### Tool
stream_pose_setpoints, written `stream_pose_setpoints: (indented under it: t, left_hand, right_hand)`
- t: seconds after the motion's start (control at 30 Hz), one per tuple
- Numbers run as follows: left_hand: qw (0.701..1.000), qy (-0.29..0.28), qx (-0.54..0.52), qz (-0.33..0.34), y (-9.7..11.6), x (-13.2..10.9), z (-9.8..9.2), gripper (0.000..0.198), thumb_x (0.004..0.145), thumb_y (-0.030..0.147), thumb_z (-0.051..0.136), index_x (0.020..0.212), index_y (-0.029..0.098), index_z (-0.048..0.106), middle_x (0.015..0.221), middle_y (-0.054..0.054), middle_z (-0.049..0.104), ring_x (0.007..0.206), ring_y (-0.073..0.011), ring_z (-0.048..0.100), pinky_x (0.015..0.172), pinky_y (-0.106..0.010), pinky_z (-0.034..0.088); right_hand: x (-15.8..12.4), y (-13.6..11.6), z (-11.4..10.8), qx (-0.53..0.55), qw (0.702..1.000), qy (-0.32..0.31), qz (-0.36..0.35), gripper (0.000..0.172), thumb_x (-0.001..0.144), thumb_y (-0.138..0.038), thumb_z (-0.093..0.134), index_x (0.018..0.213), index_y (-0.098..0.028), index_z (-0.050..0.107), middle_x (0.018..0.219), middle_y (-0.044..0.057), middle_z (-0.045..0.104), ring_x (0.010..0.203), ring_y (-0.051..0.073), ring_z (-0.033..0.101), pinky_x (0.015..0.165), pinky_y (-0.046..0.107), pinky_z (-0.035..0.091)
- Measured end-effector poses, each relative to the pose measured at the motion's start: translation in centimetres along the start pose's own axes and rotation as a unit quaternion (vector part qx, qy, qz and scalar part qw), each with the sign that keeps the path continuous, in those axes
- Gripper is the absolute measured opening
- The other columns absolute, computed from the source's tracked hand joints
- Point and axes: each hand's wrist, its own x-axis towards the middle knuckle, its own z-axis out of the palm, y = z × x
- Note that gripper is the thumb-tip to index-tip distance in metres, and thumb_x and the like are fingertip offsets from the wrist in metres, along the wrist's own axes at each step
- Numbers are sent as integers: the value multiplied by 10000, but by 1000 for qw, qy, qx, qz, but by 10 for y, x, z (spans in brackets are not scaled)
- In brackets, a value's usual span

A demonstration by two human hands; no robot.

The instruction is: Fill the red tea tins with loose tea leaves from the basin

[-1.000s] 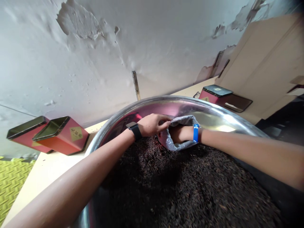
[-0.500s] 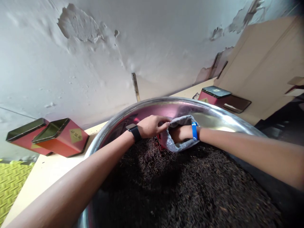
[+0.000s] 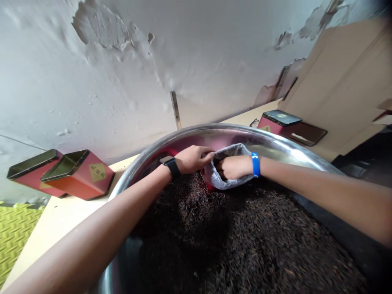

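Observation:
A red tin (image 3: 209,184) lined with a clear plastic bag (image 3: 229,184) sits tilted among loose dark tea leaves (image 3: 269,241) in a big metal basin (image 3: 190,132). My left hand (image 3: 192,158), with a black watch at the wrist, is closed on the left edge of the tin and its liner, thumb at the bag's mouth. Through that mouth reaches my right hand (image 3: 235,166), with a blue wristband. Its fingers bend down inside the bag; their tips, and whatever they hold, are hidden.
Two open red tins (image 3: 88,175) with yellow labels lie on the pale tabletop (image 3: 58,220) at left. Another red tin (image 3: 277,122) stands behind the basin at right, beside a brown tray-like piece (image 3: 312,134). A peeling wall (image 3: 196,57) rises behind; large cardboard (image 3: 346,69) stands at right.
My right hand has lifted slightly within the bag, showing more of the knuckles. The tin and bag have shifted a little up and left with my left hand still on them.

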Motion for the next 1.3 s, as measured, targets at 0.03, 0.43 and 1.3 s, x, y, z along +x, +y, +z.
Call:
stream_pose_setpoints:
  t: [0.03, 0.43, 1.3]
  left_hand:
    - [1000, 2, 1, -9, -3, 1, 0, 343, 896, 355, 344, 1012, 184, 617, 909, -48, 663, 747, -135, 578, 661, -245, 416]
    - [999, 18, -4, -48, -10, -1, -2, 377, 901, 350, 297, 858, 161, 620, 717, -23, 620, 602, -110, 515, 566, -224, 365]
    - [1000, 11, 5, -26, -9, -5, -2, 365, 900, 363, 306, 920, 171, 617, 813, -43, 646, 659, -127, 529, 600, -238, 363]
  right_hand:
    - [-5, -1, -9, 8, 1000, 0, 7, 208, 794, -191, 484, 654, -162, 635, 669, 43, 646, 562, 124, 526, 568, 263, 383]
    - [-23, -95, 47, 104, 982, -43, -152, 663, 754, -588, 480, 1273, -177, 454, 1354, 159, 385, 1178, 358, 392, 820, 418, 402]
    - [-30, -78, -36, 105, 984, 115, -88, 352, 840, -484, 404, 792, -192, 594, 680, 25, 622, 585, 127, 521, 532, 258, 280]
